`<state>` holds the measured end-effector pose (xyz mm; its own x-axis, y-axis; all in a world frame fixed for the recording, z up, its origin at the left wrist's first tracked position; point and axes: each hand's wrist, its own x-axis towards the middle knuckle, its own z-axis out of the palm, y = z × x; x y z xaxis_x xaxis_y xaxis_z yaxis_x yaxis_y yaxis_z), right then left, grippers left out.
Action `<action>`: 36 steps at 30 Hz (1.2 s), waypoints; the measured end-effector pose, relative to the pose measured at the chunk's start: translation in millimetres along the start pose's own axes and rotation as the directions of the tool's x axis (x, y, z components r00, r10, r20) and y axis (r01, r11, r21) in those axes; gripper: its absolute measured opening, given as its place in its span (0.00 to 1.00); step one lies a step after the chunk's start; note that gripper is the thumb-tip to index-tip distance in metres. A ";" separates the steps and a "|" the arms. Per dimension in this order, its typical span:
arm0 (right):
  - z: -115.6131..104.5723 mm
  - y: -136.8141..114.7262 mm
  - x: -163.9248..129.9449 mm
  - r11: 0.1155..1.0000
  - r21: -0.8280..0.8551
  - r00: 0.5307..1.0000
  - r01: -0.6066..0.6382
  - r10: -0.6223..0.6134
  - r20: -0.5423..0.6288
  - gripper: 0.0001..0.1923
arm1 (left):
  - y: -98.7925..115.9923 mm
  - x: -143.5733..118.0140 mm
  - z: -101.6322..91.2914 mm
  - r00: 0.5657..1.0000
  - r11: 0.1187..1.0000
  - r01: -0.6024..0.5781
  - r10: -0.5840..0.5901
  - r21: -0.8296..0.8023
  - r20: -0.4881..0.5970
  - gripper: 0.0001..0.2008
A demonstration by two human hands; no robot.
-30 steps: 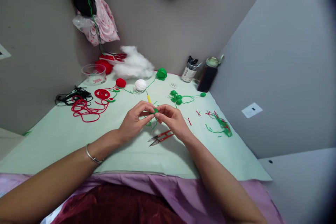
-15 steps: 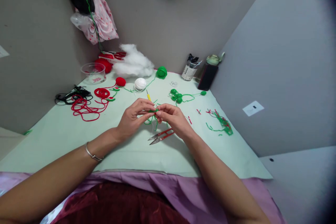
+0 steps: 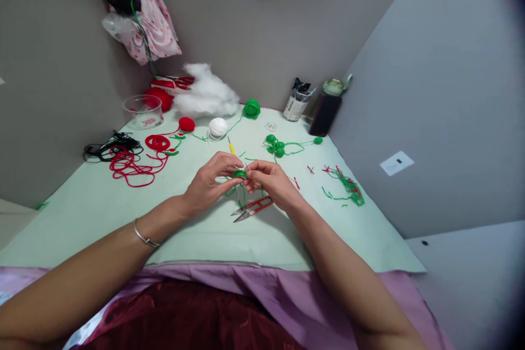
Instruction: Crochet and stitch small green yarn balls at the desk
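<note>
A small green crochet piece (image 3: 240, 174) with a red edge is pinched between the thumb and fingers of my left hand (image 3: 210, 178). At its right end my right hand (image 3: 268, 180) is closed in a pinch, and a thin needle (image 3: 246, 165) shows at the fingertips. Green yarn tails and a pale thread hang below the piece. Thread snips (image 3: 252, 209) with red handles lie on the table under my right hand. Just beyond my left fingers is a yellow-handled crochet hook (image 3: 232, 149). My fingers partly cover the crochet piece.
Behind are a white yarn ball (image 3: 217, 127), green yarn ball (image 3: 251, 109), white stuffing (image 3: 205, 95) and clear tub (image 3: 143, 112). Loose red yarn (image 3: 133, 167) lies left; yarn scraps (image 3: 348, 188) lie right. A bottle (image 3: 326, 112) and pen cup (image 3: 295, 106) stand at the back right.
The green crochet piece has turned between my fingers, so more of its green face shows. My hands stay in nearly the same place; the view has shifted slightly.
</note>
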<state>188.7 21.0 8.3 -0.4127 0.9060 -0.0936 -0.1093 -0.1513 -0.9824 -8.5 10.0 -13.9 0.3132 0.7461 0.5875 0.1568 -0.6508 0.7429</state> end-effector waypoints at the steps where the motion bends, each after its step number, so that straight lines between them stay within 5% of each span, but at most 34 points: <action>1: 0.3 0.2 0.4 1.000 0.010 1.000 -0.004 0.004 -0.007 0.10 | -0.4 -0.1 -0.3 1.000 1.000 -0.014 0.014 0.018 -0.002 0.10; 17: 0.1 -4.5 -2.8 0.986 -0.164 0.999 0.035 -0.030 0.035 0.09 | -2.3 -0.3 -0.5 0.998 0.999 0.012 -0.010 -0.032 0.062 0.06; 23: -0.1 -4.8 -4.0 0.975 -0.202 0.995 0.092 -0.081 0.061 0.09 | 3.8 1.5 2.1 0.981 0.967 0.192 -0.182 -0.170 0.071 0.06; 28: 2.4 -11.1 -9.0 0.963 -0.218 0.987 0.160 -0.149 0.068 0.10 | 9.9 4.3 2.5 0.921 0.868 0.388 -0.380 -0.308 0.089 0.11; 36: 5.8 -12.6 -10.7 0.951 -0.249 0.981 0.186 -0.164 0.107 0.09 | 10.9 3.3 2.0 0.911 0.849 0.402 -0.410 -0.343 0.052 0.14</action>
<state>189.2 10.8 22.6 -0.4833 0.8712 0.0860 0.0447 0.1227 -0.9914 -3.9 5.1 -4.4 0.2696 0.9389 0.2140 -0.0627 -0.2046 0.9768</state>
